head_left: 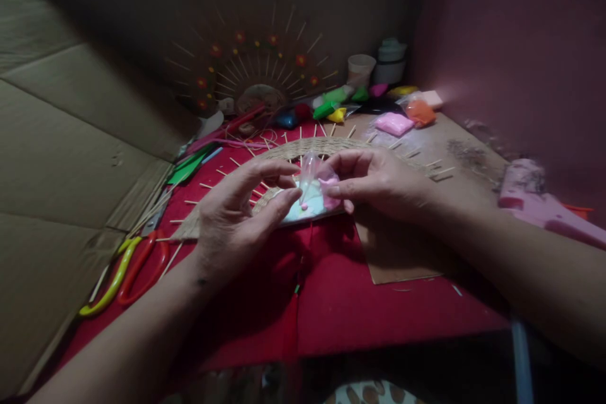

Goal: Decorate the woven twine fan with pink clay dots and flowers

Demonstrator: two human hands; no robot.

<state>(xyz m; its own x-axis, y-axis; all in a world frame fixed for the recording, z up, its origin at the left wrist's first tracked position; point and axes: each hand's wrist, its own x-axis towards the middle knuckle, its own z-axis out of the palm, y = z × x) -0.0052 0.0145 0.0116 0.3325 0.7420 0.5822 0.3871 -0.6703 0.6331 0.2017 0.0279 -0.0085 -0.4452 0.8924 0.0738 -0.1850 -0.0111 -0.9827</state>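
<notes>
Over the middle of the red cloth, my right hand (374, 180) grips a small clear plastic bag (310, 170) with soft pink modelling clay (330, 189) in it. The thumb and fingers of my left hand (241, 202) close at the bag's left side. Just below lies a pale blue flat piece (291, 211), with a small pink ball (304, 206) on it. A woven straw half-ring (303, 148) with thin sticks fanning outward arches behind both hands. My fingers partly cover the bag and the flat piece.
Scissors with yellow and red handles (142, 271) lie at left by a cardboard wall (71, 151). Several coloured clay packets, including a pink one (394, 124), sit at the back near a cup (360, 69). A pink glue gun (544, 202) is at right. A flower-decorated stick fan (258, 69) stands behind.
</notes>
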